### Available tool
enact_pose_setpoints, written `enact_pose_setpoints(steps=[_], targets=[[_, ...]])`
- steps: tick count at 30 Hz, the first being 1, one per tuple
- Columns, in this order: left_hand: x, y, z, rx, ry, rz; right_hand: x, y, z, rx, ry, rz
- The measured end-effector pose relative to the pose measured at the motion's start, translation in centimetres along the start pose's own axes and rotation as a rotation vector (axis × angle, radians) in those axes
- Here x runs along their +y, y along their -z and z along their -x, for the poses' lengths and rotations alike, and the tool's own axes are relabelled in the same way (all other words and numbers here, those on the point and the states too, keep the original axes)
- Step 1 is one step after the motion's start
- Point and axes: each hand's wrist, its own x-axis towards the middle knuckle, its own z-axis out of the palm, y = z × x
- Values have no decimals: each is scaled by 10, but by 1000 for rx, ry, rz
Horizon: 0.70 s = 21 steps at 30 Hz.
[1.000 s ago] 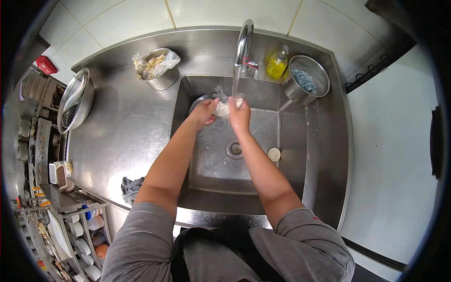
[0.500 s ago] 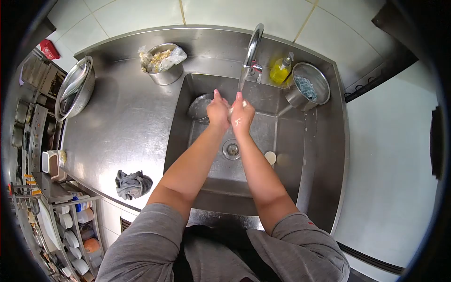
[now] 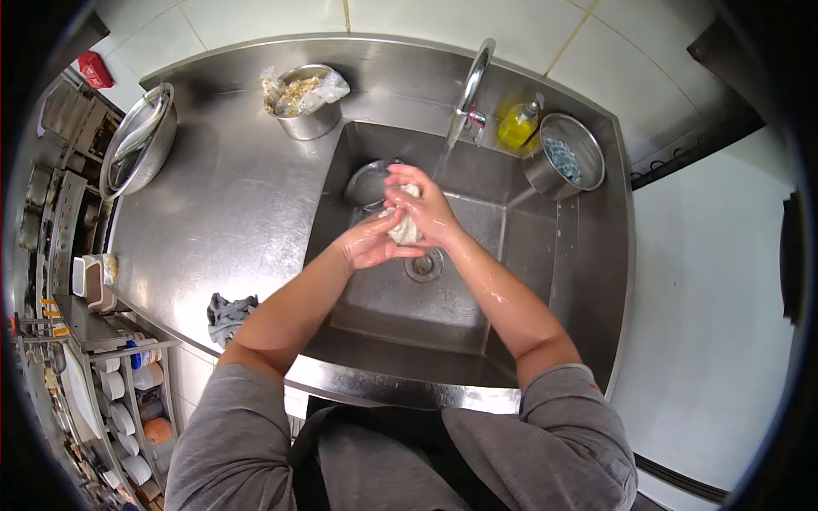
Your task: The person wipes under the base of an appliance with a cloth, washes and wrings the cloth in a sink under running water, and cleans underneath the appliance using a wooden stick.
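Grip: we hold a soft white lump (image 3: 409,223) between both hands, the left grip (image 3: 373,242) spread half open at its near left side, the right grip (image 3: 426,209) curved round its far right side; both are wet.
Steel surface (image 3: 213,187): it reaches out to our left and runs round the sink (image 3: 409,311).
Sink: a deep square basin in front of us; our hands and the lump are over it, left of its middle.
Rack (image 3: 128,353): low on our left, beside the surface, with white bowls and other containers on its shelves.
Perforated bowl (image 3: 158,157): at the far left of the surface, tilted in our view, with metal ware inside.
Pot with the bag (image 3: 308,128): behind the sink's far left corner, holding a clear plastic bag (image 3: 331,88) with yellowish, crumbly bits.
Right-hand pot (image 3: 541,173): beyond the sink's far right corner, with a bluish mesh-like clump (image 3: 562,160) inside.
Tap (image 3: 477,75): it arches over the far side of the sink, water coming down behind our right grip.
Round clear-looking dish (image 3: 365,184): in the sink's far left corner, partly behind our hands.
Yellow bottle (image 3: 515,129): between the tap and the right-hand pot, with a pump top.
Grey cloth (image 3: 228,318): crumpled near the surface's front edge, beside our left arm.
Drain (image 3: 423,265): in the sink floor, just nearer to us than the lump.
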Motion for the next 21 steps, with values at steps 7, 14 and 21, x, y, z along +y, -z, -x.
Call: enact_pose_setpoints(steps=[7, 14, 21], targets=[[0, -22, -7, 184, 280, -434, -18, 0, 2, -127, -156, 237], [-30, -3, -32, 586, 236, -800, 42, 10, -19, 54, -173, 361], [-49, 45, -60, 659, -19, -1694, 80, 21, -47, 299, -124, 693]])
